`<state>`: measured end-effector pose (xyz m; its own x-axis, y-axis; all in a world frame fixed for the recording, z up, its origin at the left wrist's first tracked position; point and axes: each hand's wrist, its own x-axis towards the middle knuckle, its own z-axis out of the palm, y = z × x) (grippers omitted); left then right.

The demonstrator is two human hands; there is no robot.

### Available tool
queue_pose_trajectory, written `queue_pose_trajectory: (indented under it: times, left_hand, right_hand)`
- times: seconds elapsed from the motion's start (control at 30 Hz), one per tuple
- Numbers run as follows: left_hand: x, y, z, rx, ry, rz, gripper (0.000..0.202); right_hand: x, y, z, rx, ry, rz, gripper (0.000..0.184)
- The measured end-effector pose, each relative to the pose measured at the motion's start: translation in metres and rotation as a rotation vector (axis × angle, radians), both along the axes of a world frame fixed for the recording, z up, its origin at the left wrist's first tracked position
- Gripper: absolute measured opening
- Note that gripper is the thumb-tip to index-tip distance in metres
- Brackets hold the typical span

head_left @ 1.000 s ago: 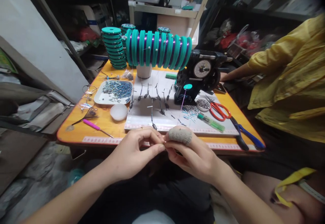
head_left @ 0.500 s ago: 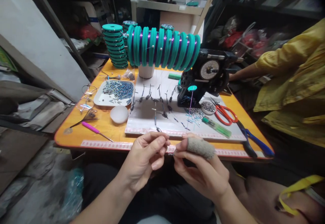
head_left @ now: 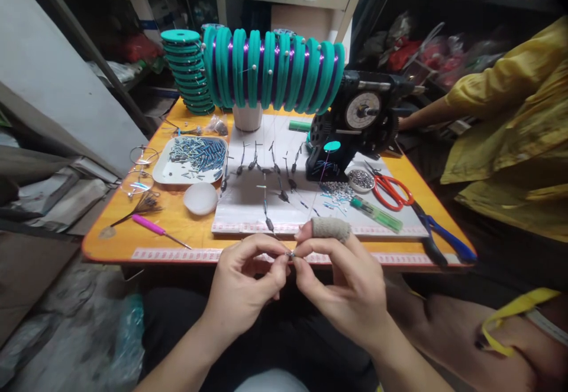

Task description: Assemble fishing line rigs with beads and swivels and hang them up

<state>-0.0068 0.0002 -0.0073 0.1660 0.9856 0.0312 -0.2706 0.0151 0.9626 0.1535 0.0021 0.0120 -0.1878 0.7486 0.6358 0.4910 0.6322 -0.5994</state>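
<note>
At the table's front edge my left hand and my right hand meet fingertip to fingertip. Both pinch a tiny shiny piece, too small to name, between thumb and index finger. A grey wrap covers one finger of my right hand. A thin line runs from a dark, weight-like piece down toward my fingertips. Beyond them, several similar dark pieces on thin lines lie on a white board. Above hangs a row of teal spools with purple thread and white-headed pins.
To the left are a white tray of small blue-grey tubes, a white bowl and a pink-handled tool. Right are a black geared machine, red-handled scissors, blue-handled pliers and a person in a yellow sleeve.
My hands have come together from slightly apart, and their fingertips now meet at the tiny piece. The view has shifted a little, so the table sits slightly further left and higher.
</note>
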Motion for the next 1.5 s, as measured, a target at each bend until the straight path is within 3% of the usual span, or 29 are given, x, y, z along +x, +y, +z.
queue_pose_trajectory:
  times: [0.23,0.43,0.57,0.77,0.9,1.0,1.1,1.2,1.33,1.5]
  left_hand:
    - [-0.001,-0.002,-0.001,0.067,0.036,0.041,0.001]
    - [-0.004,-0.004,-0.007,0.209,0.12,0.13,0.013]
    - [-0.004,-0.004,-0.006,0.268,0.262,0.183,0.026]
    - [-0.008,-0.003,-0.005,0.281,0.28,0.205,0.011]
    - [-0.02,-0.003,-0.007,0.364,0.358,0.404,0.011]
    - [-0.027,-0.011,-0.003,0.62,0.606,0.556,0.021]
    - [-0.027,-0.02,0.003,0.903,0.774,0.422,0.031]
    - [-0.024,-0.019,0.002,0.982,0.88,0.315,0.03]
    - [-0.024,-0.009,-0.003,0.991,0.977,0.354,0.02]
    - [-0.027,-0.007,0.003,1.148,1.0,0.425,0.018]
  right_hand:
    - [0.002,-0.001,0.002,-0.012,-0.053,-0.005,0.012]
    - [0.002,-0.001,-0.001,-0.022,-0.113,0.012,0.012]
    - [-0.001,-0.002,-0.003,0.077,-0.215,0.014,0.015]
    - [-0.003,-0.005,-0.006,0.196,-0.312,-0.033,0.02]
    - [0.0,-0.005,-0.009,0.191,-0.281,-0.051,0.023]
    - [0.0,-0.005,-0.009,0.197,-0.31,-0.058,0.023]
    - [-0.001,-0.005,-0.008,0.22,-0.335,-0.047,0.021]
    - [-0.002,-0.006,-0.005,0.234,-0.339,-0.039,0.02]
    - [0.002,-0.007,-0.007,0.252,-0.346,-0.014,0.018]
    - [0.011,-0.004,-0.014,0.276,-0.304,0.066,0.02]
